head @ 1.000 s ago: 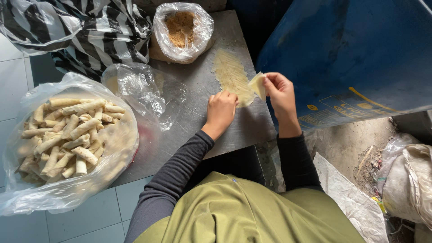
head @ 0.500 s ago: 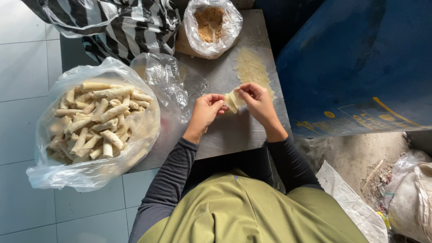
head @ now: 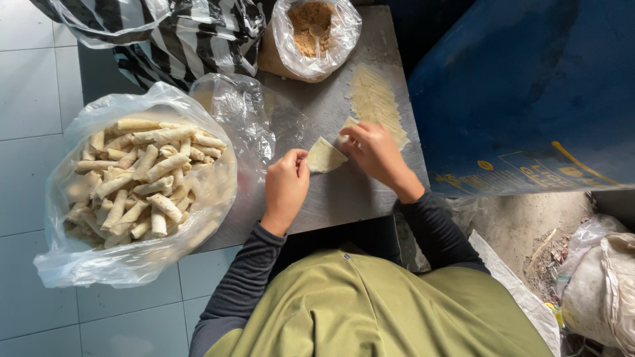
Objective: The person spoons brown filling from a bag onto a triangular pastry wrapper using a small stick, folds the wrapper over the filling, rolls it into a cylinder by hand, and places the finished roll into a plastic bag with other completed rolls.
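A pale, thin pastry wrapper [head: 325,156] lies flat on the grey metal surface [head: 344,198], folded into a rough triangle, directly between the 2 hands. The left hand [head: 286,186] sits at its left edge with fingers curled and thumb tip touching the wrapper's side; the right hand [head: 374,151] covers its upper right corner, fingers bent down and pinching the dough there. Both hands grip the same wrapper from opposite sides, neither spread wide. Just beyond the right hand, a stack of unfilled wrappers [head: 376,102] lies spread along the surface. Farther back stands a clear bag of brown crumbly filling [head: 311,30] with a spoon in it. Well to the left, a plastic-lined bowl [head: 135,188] holds many finished rolls, beside an empty crumpled clear bag [head: 241,116].
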Action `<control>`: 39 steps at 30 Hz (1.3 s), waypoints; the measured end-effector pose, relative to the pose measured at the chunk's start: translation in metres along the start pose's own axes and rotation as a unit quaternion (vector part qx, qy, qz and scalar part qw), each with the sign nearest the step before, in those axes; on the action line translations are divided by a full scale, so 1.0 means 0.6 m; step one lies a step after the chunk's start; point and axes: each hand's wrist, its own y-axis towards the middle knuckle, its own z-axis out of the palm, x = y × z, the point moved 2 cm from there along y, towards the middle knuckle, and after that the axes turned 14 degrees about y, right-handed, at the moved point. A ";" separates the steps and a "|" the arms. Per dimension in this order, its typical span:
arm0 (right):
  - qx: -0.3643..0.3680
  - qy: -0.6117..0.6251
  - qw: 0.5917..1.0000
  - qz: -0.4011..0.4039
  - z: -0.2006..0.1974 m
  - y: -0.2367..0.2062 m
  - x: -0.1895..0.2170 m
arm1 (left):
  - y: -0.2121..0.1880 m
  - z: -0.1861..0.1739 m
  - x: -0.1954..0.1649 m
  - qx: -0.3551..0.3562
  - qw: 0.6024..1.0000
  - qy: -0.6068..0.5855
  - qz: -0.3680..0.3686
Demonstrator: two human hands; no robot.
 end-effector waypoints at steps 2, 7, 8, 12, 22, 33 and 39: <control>-0.006 0.032 0.999 0.024 0.007 0.006 0.004 | -0.006 -0.001 -0.004 0.007 1.000 0.018 -0.004; -0.159 0.047 0.986 0.009 -0.030 0.079 0.006 | -0.008 0.004 -0.008 -0.014 0.999 0.038 0.027; -0.148 0.029 0.988 -0.024 -0.038 0.098 0.009 | -0.008 0.007 -0.007 -0.018 0.998 0.049 0.021; -0.083 -0.057 0.989 -0.108 -0.035 0.177 0.007 | -0.016 0.013 0.001 -0.033 0.997 0.064 0.042; -0.055 0.024 0.995 -0.078 -0.022 0.306 -0.064 | -0.018 0.018 0.009 -0.052 0.998 0.008 0.043; -0.118 0.057 0.987 -0.089 -0.047 0.300 -0.077 | -0.019 0.008 0.001 -0.070 0.996 0.034 0.050; -0.134 0.142 0.981 -0.015 -0.042 0.254 -0.075 | -0.019 0.002 -0.001 -0.067 0.997 0.013 0.040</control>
